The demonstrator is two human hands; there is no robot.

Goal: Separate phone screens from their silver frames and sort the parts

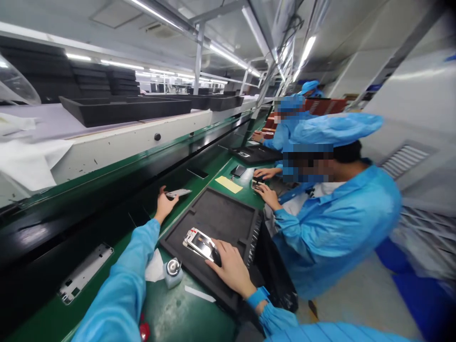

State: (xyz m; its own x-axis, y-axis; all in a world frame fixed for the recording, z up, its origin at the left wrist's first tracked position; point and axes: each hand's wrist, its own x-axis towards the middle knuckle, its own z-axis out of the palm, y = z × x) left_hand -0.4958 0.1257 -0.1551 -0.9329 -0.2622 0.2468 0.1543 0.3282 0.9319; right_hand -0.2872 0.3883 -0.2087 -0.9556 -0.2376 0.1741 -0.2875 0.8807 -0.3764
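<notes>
My left hand [166, 205] reaches out over the conveyor's edge, with thumb and fingers closed on a thin, pale phone part [179, 193]. My right hand [231, 266] is over the black foam tray [223, 209]. Its thumb and fingers are closed around the near end of a phone panel [202, 242], which has a white edge, a dark shiny face and red marks at its far end. Another white-edged panel lies beneath it, mostly covered. My fingers hide the near end of both panels.
A metal-topped dispenser bottle [173, 272] and white paper [154, 266] sit left of the tray. On the belt lie a phone frame [85, 273] and a dark panel [197, 173]. Beyond a yellow sheet [228, 184], a co-worker's hands [268, 192] handle a phone part.
</notes>
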